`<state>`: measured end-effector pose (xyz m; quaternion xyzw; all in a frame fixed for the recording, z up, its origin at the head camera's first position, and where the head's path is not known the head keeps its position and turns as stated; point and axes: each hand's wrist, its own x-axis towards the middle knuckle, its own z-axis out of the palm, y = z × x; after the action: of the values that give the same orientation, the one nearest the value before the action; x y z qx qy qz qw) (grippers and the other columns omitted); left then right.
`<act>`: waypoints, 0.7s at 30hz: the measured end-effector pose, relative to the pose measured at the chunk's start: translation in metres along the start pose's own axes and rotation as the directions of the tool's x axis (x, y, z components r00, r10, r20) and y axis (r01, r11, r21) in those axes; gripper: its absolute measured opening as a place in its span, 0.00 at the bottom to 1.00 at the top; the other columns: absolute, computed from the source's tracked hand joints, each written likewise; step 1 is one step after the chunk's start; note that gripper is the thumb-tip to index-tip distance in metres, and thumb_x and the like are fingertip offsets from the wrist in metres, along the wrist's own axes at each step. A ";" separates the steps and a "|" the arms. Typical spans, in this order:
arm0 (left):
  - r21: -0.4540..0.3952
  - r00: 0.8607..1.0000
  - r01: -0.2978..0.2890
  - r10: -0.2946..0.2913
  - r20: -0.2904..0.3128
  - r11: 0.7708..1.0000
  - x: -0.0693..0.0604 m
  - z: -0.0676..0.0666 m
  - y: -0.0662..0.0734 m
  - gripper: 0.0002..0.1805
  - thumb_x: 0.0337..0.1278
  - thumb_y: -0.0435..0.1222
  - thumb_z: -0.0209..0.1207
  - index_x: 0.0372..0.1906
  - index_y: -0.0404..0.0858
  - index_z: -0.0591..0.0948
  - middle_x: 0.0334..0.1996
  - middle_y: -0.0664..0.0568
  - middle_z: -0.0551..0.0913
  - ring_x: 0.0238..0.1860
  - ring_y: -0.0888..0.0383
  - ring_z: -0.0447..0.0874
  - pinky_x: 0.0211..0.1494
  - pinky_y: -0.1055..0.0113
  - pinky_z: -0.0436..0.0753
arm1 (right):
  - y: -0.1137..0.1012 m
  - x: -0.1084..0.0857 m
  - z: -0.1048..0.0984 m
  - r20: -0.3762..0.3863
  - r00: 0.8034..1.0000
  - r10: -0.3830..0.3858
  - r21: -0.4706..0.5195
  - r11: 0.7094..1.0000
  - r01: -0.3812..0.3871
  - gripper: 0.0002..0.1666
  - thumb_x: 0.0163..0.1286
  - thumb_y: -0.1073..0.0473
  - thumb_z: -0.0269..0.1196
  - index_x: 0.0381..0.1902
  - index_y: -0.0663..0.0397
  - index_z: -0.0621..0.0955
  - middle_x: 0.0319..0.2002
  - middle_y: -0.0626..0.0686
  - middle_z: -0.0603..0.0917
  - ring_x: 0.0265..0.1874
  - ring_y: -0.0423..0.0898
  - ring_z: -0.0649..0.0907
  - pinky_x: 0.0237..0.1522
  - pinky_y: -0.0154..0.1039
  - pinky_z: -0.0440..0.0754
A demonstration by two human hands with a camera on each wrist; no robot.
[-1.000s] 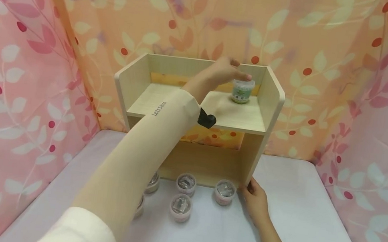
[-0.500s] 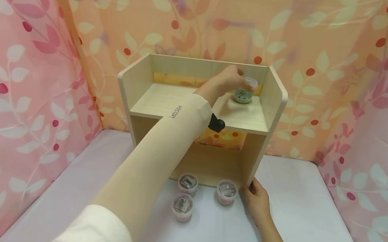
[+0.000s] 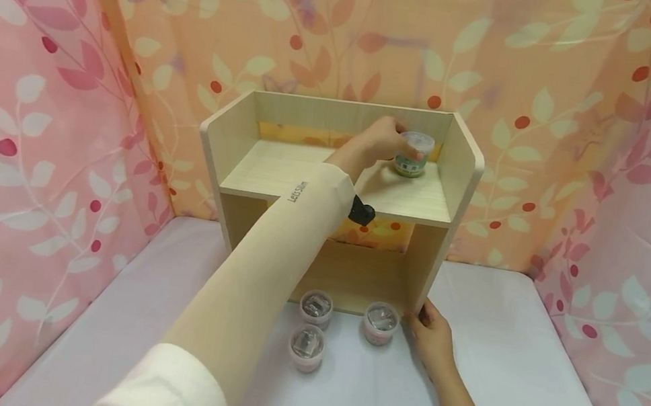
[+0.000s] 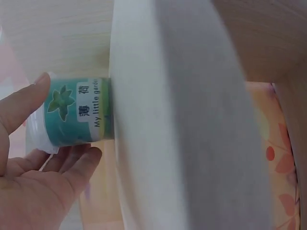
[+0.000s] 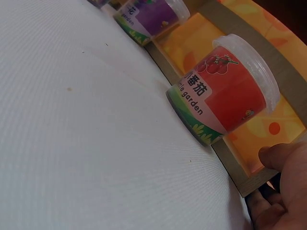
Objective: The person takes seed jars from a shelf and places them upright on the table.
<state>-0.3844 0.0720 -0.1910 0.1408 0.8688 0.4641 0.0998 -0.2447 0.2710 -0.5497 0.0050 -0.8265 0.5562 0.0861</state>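
On the upper tier of the pale wooden desk shelf (image 3: 281, 169), near its right wall, stands a lidded clear plastic tub (image 3: 413, 156). Its green label with a leaf picture shows close up in the left wrist view, where the tub (image 4: 76, 112) lies between thumb and fingers. My left hand (image 3: 383, 141) holds it from the left, thumb in front and fingers behind. At the shelf's lower right corner my right hand (image 3: 431, 338) grips the side panel's edge, thumb on one face; some fingers are hidden behind the wood.
A red-labelled tub (image 5: 225, 91) with a tomato picture stands just left of my right hand. A purple-labelled tub (image 5: 153, 19) sits further along, and another tub (image 3: 306, 347) stands nearer on the white tabletop (image 3: 362, 404). Patterned cloth (image 3: 347, 29) hangs behind.
My left hand has come down from above the lid to the tub's side and closed round it. The tub and my right hand stay put. The view has shifted slightly.
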 end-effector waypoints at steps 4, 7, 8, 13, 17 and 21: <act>-0.017 0.999 -0.025 0.025 -0.027 1.000 0.002 0.003 -0.002 0.44 0.55 0.39 0.75 0.75 0.36 0.67 0.66 0.49 0.75 0.62 0.57 0.75 0.65 0.69 0.77 | 0.002 0.002 -0.001 -0.006 1.000 -0.001 0.014 1.000 0.001 0.36 0.76 0.58 0.63 0.78 0.57 0.65 0.71 0.65 0.72 0.71 0.60 0.73 0.62 0.32 0.76; -0.049 0.998 -0.041 0.039 -0.053 0.998 0.001 0.005 -0.006 0.43 0.55 0.40 0.75 0.74 0.36 0.69 0.66 0.50 0.75 0.63 0.57 0.74 0.67 0.68 0.75 | 0.003 0.002 0.000 -0.003 1.000 -0.005 0.014 1.000 0.005 0.36 0.76 0.58 0.63 0.78 0.58 0.65 0.71 0.65 0.72 0.71 0.60 0.73 0.61 0.29 0.76; -0.065 0.997 -0.048 0.044 -0.060 0.997 0.000 0.006 -0.007 0.43 0.54 0.40 0.75 0.73 0.36 0.69 0.66 0.50 0.75 0.64 0.56 0.74 0.68 0.67 0.75 | 0.004 0.002 0.000 -0.003 1.000 -0.007 0.009 1.000 0.007 0.37 0.76 0.57 0.63 0.78 0.57 0.65 0.71 0.65 0.72 0.71 0.60 0.73 0.61 0.28 0.76; -0.143 0.992 -0.093 0.079 -0.102 0.985 -0.006 0.005 -0.011 0.43 0.54 0.41 0.75 0.73 0.36 0.69 0.68 0.49 0.74 0.66 0.56 0.74 0.68 0.67 0.75 | 0.006 0.002 -0.003 -0.005 1.000 -0.027 -0.010 1.000 0.027 0.37 0.76 0.57 0.63 0.78 0.58 0.64 0.71 0.66 0.72 0.70 0.61 0.73 0.58 0.24 0.75; -0.170 0.985 -0.147 0.128 -0.119 0.974 -0.014 -0.001 -0.009 0.42 0.54 0.41 0.75 0.72 0.35 0.71 0.66 0.48 0.77 0.65 0.56 0.76 0.67 0.67 0.76 | 0.007 0.004 -0.003 -0.020 0.999 -0.033 -0.015 0.999 0.033 0.37 0.76 0.58 0.63 0.77 0.59 0.65 0.70 0.66 0.73 0.69 0.62 0.74 0.56 0.20 0.74; -0.178 0.981 -0.176 0.158 -0.108 0.968 -0.024 -0.010 -0.005 0.43 0.54 0.43 0.75 0.73 0.36 0.71 0.65 0.50 0.79 0.65 0.57 0.76 0.68 0.65 0.75 | 0.007 0.004 -0.002 -0.027 0.999 -0.032 0.000 0.999 0.032 0.36 0.76 0.59 0.63 0.77 0.59 0.66 0.70 0.67 0.73 0.69 0.62 0.74 0.54 0.16 0.73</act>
<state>-0.3658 0.0540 -0.1884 0.1818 0.8103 0.5562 0.0326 -0.2495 0.2759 -0.5551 0.0108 -0.8249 0.5551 0.1064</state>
